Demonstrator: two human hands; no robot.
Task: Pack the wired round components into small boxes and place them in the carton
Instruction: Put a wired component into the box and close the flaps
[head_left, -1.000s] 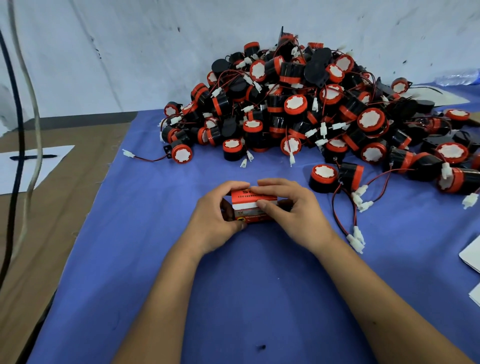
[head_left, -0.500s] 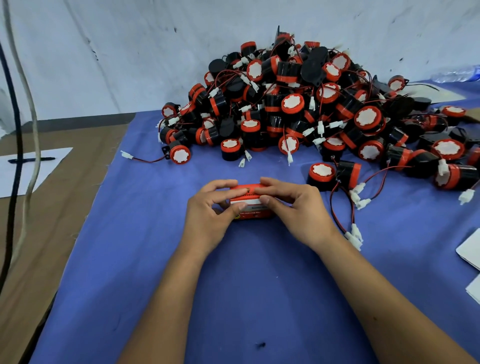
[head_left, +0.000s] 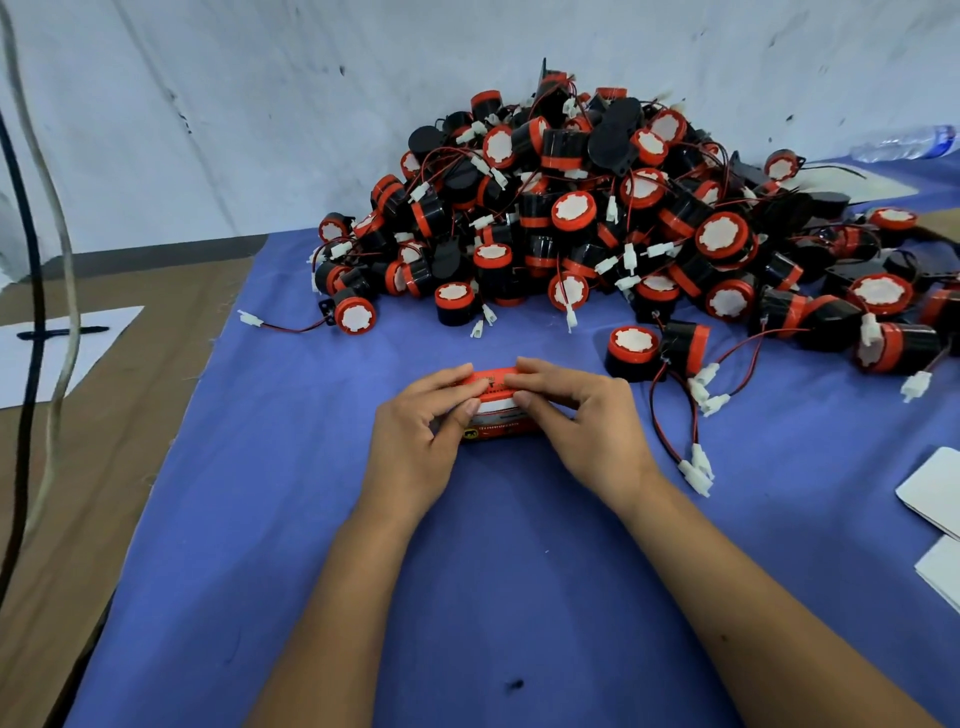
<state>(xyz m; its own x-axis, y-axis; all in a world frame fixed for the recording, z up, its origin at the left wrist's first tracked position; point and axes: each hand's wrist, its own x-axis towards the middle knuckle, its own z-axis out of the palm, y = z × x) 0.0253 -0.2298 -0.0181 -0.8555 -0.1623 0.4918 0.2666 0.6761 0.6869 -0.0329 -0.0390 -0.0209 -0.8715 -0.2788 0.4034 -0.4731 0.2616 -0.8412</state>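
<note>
small box (head_left: 497, 410) now tipped flatter on the blue surface (head_left: 519, 571) than a second ago, top flap pressed down. left hand (head_left: 422, 434) and right hand (head_left: 582, 415) clamped on it; probably closed, carton not in view.

A blue cloth (head_left: 311, 519) covers the table; on it lie a heap of round wired parts (head_left: 597, 208), a small red box (head_left: 498, 410), and white cards (head_left: 935, 493) at right; a brown board (head_left: 104, 467) lies left, bearing paper (head_left: 104, 343).

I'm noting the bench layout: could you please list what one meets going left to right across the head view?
Hanging cables → white paper with a pen → left hand → small orange box → right hand → white cards.
</note>
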